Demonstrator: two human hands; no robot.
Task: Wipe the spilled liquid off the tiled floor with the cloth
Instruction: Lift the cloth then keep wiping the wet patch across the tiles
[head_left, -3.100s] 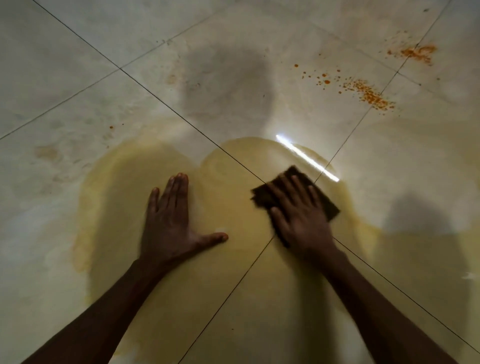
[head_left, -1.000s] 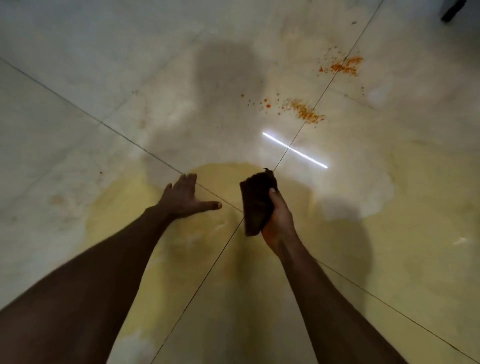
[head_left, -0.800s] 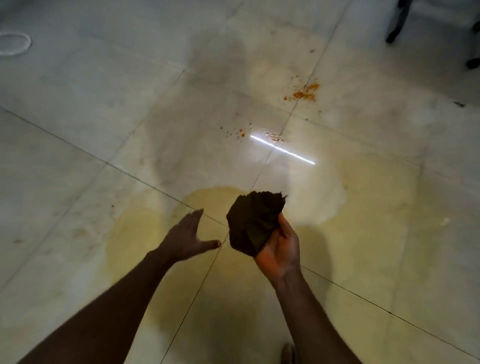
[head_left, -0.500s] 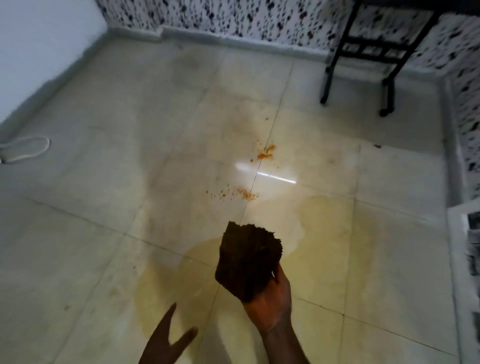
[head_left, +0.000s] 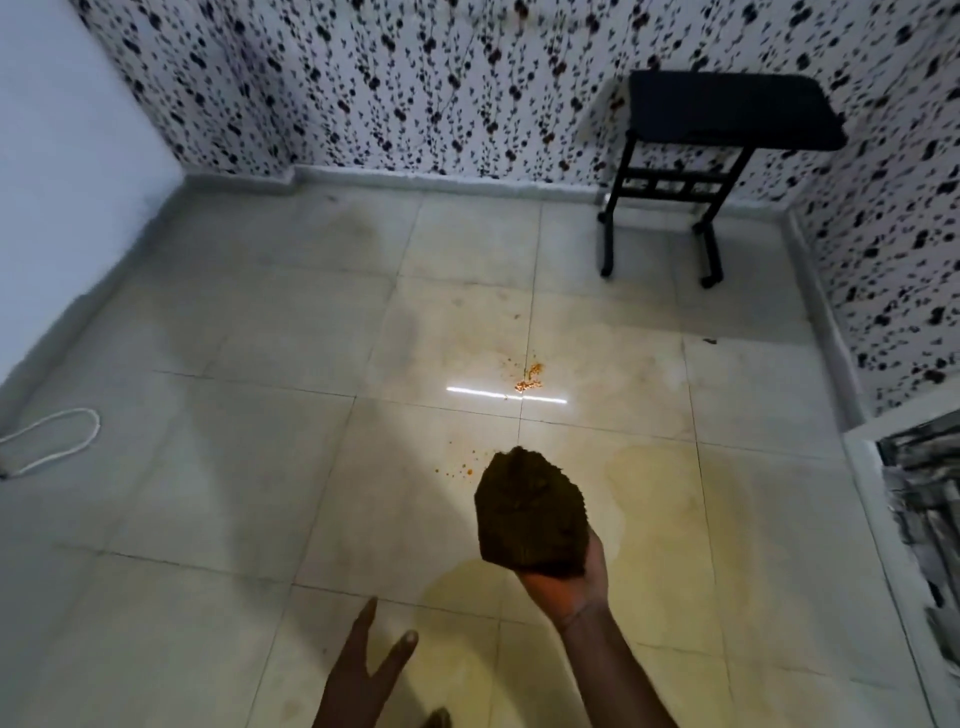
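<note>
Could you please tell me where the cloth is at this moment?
In the head view the cloth is bunched in the raised right hand, lower centre-right, lifted above the yellowish spill and nearer than the orange specks.

Dim, soft-focus view; bright glare streak (head_left: 506, 395) on floor (head_left: 234, 467).

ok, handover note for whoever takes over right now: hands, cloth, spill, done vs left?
Right hand: raised off the floor, palm up, holding the bunched dark brown cloth.
Left hand: empty, fingers spread, low at the frame's bottom edge.
Yellowish liquid film: spread over the pale floor tiles under and to the right of the cloth.
Orange specks: on the tile joint ahead, a few more nearer the cloth.
Done: cannot tell how much is wiped.
Left: wipe the yellow film and the orange specks; the cloth probably needs wringing first.
</note>
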